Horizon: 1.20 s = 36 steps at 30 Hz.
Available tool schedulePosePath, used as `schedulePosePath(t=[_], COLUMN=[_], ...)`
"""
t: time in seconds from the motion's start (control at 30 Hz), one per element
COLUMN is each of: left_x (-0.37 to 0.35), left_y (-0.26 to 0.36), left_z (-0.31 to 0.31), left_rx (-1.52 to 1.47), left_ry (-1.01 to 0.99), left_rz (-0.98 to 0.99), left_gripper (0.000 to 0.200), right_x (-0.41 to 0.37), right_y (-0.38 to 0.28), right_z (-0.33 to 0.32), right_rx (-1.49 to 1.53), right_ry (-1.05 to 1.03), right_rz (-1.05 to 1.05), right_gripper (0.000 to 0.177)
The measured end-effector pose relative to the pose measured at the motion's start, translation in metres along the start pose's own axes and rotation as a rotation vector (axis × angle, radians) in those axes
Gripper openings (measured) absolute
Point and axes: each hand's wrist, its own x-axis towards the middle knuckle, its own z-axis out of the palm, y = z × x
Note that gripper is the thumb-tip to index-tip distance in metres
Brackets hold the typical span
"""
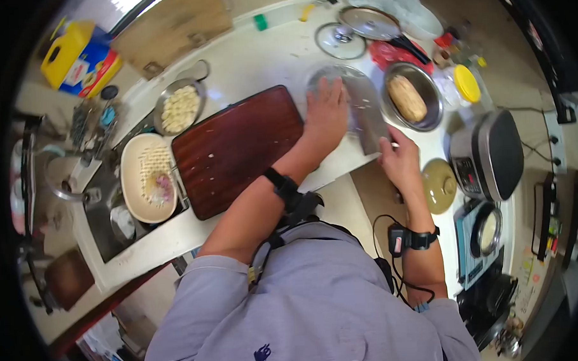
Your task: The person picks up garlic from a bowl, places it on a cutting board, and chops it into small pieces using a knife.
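Note:
My right hand (400, 159) grips what looks like a cleaver at its near end. The broad grey blade (368, 123) reaches away from me, smeared by motion, with small pale bits on it. My left hand (328, 114) is stretched out palm down, its fingertips at the blade's left side. Under the blade and fingers is a round, shiny bowl or plate (316, 71), mostly covered, so its contents are hidden. Left of my left hand lies a dark brown cutting board (237, 150) with a few pale crumbs. A steel bowl (437, 92) holding a long tan item (407, 99) stands right of the blade.
At left are a pan of pale cubes (180, 108), a cream colander (131, 186) and the sink (106, 241). Glass lids (340, 41) lie at the back. A rice cooker (485, 154) and a lidded yellowish pot (439, 187) stand at right.

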Motion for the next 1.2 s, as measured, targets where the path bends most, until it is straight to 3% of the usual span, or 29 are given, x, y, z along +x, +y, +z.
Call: schedulePosePath(t=[0.07, 0.1, 0.13, 0.23, 0.33, 0.37, 0.43, 0.5, 0.53, 0.63, 0.67, 0.87, 1.2], left_x=[-0.002, 0.003, 0.004, -0.023, -0.046, -0.054, -0.078, -0.101, -0.106, -0.114, -0.115, -0.096, -0.090], left_y=[-0.018, -0.003, 0.007, -0.057, -0.116, -0.137, -0.195, -0.251, -0.261, -0.295, -0.300, -0.294, -0.310], left_z=[0.014, 0.016, 0.010, -0.052, -0.072, -0.082, -0.096, -0.102, -0.116, -0.122, -0.119, -0.123, -0.120], left_rx=[0.039, -0.033, -0.100, -0.317, -0.290, -0.269, -0.178, 0.019, 0.018, 0.081, 0.025, -0.008, -0.019], left_ry=[0.004, 0.080, 0.159, 0.361, 0.337, 0.470, 0.541, 0.450, 0.264, -0.055, -0.117, -0.361, -0.461], left_rz=[-0.061, -0.060, -0.058, -0.104, -0.263, -0.318, -0.356, -0.466, -0.766, -0.908, -0.959, -0.944, -0.751], left_gripper=[0.054, 0.052, 0.050, 0.034, 0.022, 0.007, 0.012, 0.015, 0.019, 0.031, 0.051, 0.072, 0.059], right_x=[0.000, 0.009, 0.003, -0.015, -0.021, -0.026, -0.033, -0.036, -0.040, -0.049, -0.052, -0.057, -0.068], right_y=[0.005, 0.000, 0.000, -0.037, -0.041, -0.048, -0.059, -0.050, -0.054, -0.065, -0.070, -0.069, -0.076], right_z=[0.003, 0.005, -0.040, 0.008, 0.037, 0.050, 0.080, 0.116, 0.126, 0.144, 0.146, 0.153, 0.159], right_rx=[0.122, -0.116, -0.204, 0.175, 0.107, 0.121, -0.001, -0.048, -0.080, -0.208, -0.275, -0.313, -0.343], right_ry=[0.074, 0.084, 0.136, 0.042, -0.071, -0.143, -0.271, -0.210, -0.232, -0.197, -0.192, -0.161, -0.134], right_rz=[-0.017, -0.150, -0.062, -0.072, -0.090, -0.130, -0.131, -0.470, -0.498, -0.562, -0.537, -0.534, -0.433], right_gripper=[0.041, 0.041, 0.043, 0.044, 0.042, 0.038, 0.034, 0.032, 0.033, 0.032, 0.031, 0.032, 0.034])
